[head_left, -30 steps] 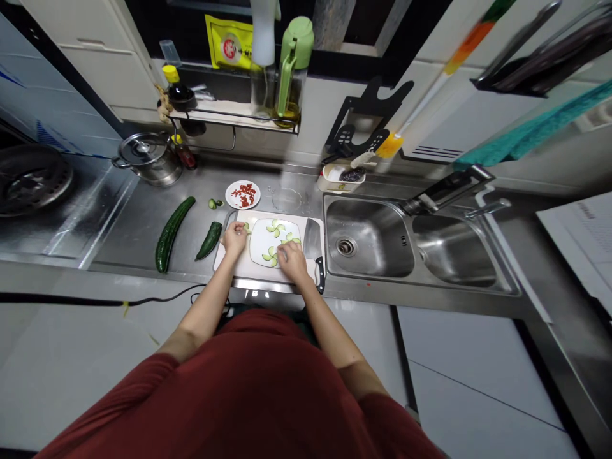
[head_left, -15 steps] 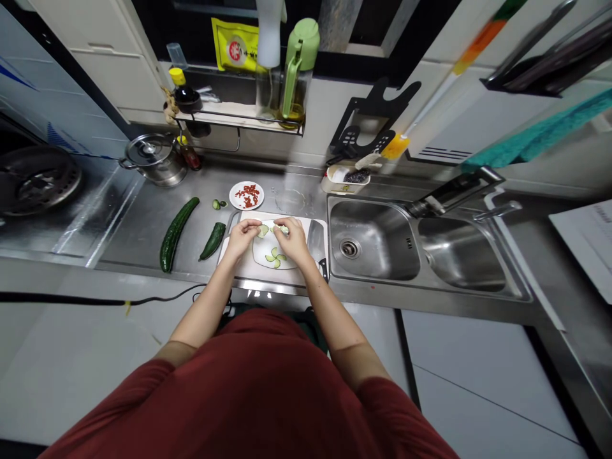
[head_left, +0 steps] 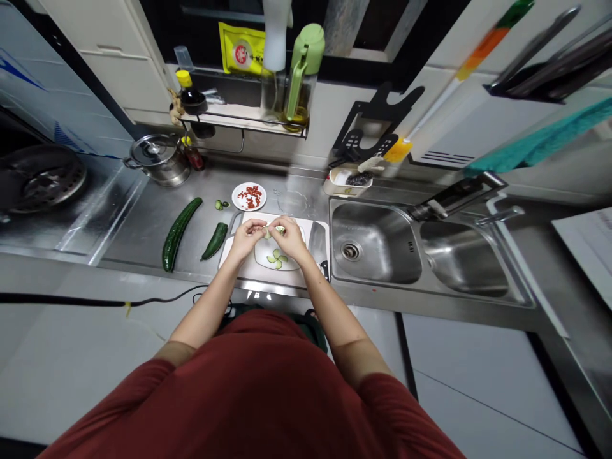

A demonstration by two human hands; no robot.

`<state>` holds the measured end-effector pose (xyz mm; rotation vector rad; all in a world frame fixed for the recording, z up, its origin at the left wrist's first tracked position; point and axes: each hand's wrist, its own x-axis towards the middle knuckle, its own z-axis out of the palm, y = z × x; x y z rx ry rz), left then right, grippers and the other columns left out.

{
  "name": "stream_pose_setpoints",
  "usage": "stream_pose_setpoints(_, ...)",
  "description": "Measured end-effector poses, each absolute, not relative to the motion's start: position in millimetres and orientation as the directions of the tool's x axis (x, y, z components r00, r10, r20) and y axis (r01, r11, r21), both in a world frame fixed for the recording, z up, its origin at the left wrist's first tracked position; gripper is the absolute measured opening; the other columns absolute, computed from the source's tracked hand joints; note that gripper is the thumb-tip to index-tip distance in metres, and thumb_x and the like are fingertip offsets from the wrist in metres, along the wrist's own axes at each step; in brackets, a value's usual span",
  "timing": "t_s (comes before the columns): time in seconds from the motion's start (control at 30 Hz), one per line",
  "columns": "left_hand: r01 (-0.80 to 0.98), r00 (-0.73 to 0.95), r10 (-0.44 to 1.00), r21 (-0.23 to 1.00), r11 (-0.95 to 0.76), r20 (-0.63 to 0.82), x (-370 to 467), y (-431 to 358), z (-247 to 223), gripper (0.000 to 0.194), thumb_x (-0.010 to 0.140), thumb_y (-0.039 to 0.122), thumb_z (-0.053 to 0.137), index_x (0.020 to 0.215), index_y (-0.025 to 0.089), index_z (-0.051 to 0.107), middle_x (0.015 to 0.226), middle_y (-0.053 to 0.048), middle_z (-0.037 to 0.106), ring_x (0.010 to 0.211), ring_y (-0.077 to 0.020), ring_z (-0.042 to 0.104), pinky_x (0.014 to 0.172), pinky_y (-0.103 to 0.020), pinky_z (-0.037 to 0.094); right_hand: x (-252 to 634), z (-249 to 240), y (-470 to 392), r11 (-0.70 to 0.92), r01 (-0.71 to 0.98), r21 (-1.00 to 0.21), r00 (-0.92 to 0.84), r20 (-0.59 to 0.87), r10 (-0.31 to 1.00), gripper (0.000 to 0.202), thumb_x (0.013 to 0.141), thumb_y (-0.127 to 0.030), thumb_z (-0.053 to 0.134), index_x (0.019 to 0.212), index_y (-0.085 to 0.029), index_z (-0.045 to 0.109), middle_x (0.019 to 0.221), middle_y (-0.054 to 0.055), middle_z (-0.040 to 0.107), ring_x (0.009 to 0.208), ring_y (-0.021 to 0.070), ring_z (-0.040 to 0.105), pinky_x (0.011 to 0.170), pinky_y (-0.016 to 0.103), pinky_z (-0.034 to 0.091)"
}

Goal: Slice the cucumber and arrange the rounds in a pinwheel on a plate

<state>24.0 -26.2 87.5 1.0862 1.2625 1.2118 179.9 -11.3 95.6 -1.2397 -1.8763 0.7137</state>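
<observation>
Over a white plate (head_left: 261, 256) my two hands meet with the fingertips together. My left hand (head_left: 245, 240) pinches a thin cucumber slice (head_left: 267, 234). More pale green slices show under the fingers of my right hand (head_left: 289, 238), which is closed on them; how many is hidden. Several cucumber slices (head_left: 276, 259) lie fanned out on the near part of the plate. Beneath the plate is a light cutting board (head_left: 245, 270). A wide-bladed knife (head_left: 317, 240) rests on the board's right side, its dark handle towards me.
Left of the board lie a cut cucumber (head_left: 214, 241), a long whole cucumber (head_left: 181, 234) and small cucumber ends (head_left: 220, 204). Behind is a small plate (head_left: 235, 197) of chopped red pieces. A double sink (head_left: 377, 255) is at right, a lidded pot (head_left: 160, 162) at back left.
My left hand has moved right, bringing its cucumber slice up against my right hand's fingertips. The slices on the plate keep their fanned arrangement. The camera view has shifted slightly.
</observation>
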Motion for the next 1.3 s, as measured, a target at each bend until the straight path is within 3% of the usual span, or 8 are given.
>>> stream_pose_setpoints(0.13,-0.052,-0.112,0.990,0.996,0.076,-0.081,24,-27,85,0.028,0.069,0.031,0.070,0.093,0.016,0.067,0.080,-0.002,0.065,0.077,-0.0133,0.060,0.075,-0.026,0.046,183,96,-11,0.377,0.499,-0.781,-0.234,0.297,0.926,0.013,0.087,-0.026,0.053,0.080,-0.020,0.062,0.089,0.003,0.063,0.093,0.0194,0.054,0.085,0.032,0.040)
stream_pose_setpoints(0.37,-0.093,-0.087,0.969,0.970,0.225,-0.233,29,-29,87,0.038,0.076,0.048,0.066,0.094,0.015,0.065,0.053,0.003,0.054,0.047,-0.0082,0.049,0.049,-0.021,0.033,189,97,-11,0.390,0.485,-0.783,-0.229,0.317,0.920,0.015,0.089,-0.029,0.054,0.081,-0.020,0.063,0.089,0.003,0.064,0.093,0.0190,0.055,0.084,0.031,0.041)
stream_pose_setpoints(0.6,-0.202,-0.005,0.930,0.911,0.359,-0.368,33,-28,91,0.053,0.075,0.053,0.066,0.113,0.017,0.059,0.060,0.002,0.060,0.043,-0.0049,0.045,0.041,-0.018,0.022,193,101,-12,0.418,0.491,-0.764,-0.298,0.304,0.905,0.018,0.092,-0.034,0.053,0.086,-0.021,0.065,0.095,0.003,0.065,0.098,0.0196,0.055,0.091,0.034,0.038)
stream_pose_setpoints(0.87,-0.335,0.089,0.878,0.816,0.471,-0.470,30,-29,94,0.056,0.068,0.047,0.074,0.114,0.019,0.058,0.072,0.000,0.063,0.047,-0.0036,0.046,0.039,-0.014,0.021,198,97,-10,0.498,0.462,-0.734,-0.365,0.354,0.861,0.020,0.093,-0.035,0.054,0.090,-0.023,0.069,0.099,0.004,0.063,0.102,0.0201,0.053,0.097,0.037,0.033)
stream_pose_setpoints(1.03,-0.351,0.066,0.903,0.837,0.420,-0.425,28,-29,94,0.056,0.065,0.038,0.076,0.114,0.018,0.058,0.074,0.000,0.064,0.049,-0.0034,0.046,0.040,-0.014,0.022,197,95,-10,0.533,0.426,-0.731,-0.382,0.388,0.839,0.018,0.092,-0.035,0.056,0.090,-0.023,0.070,0.099,0.004,0.061,0.101,0.0203,0.051,0.096,0.037,0.034)
stream_pose_setpoints(1.3,-0.222,-0.059,0.954,0.936,0.274,-0.293,28,-26,89,0.056,0.061,0.032,0.077,0.113,0.017,0.061,0.063,0.004,0.059,0.051,-0.0046,0.045,0.047,-0.017,0.026,196,94,-13,0.495,0.468,-0.732,-0.381,0.338,0.861,0.016,0.091,-0.033,0.057,0.087,-0.023,0.068,0.099,0.004,0.060,0.102,0.0208,0.049,0.096,0.036,0.035)
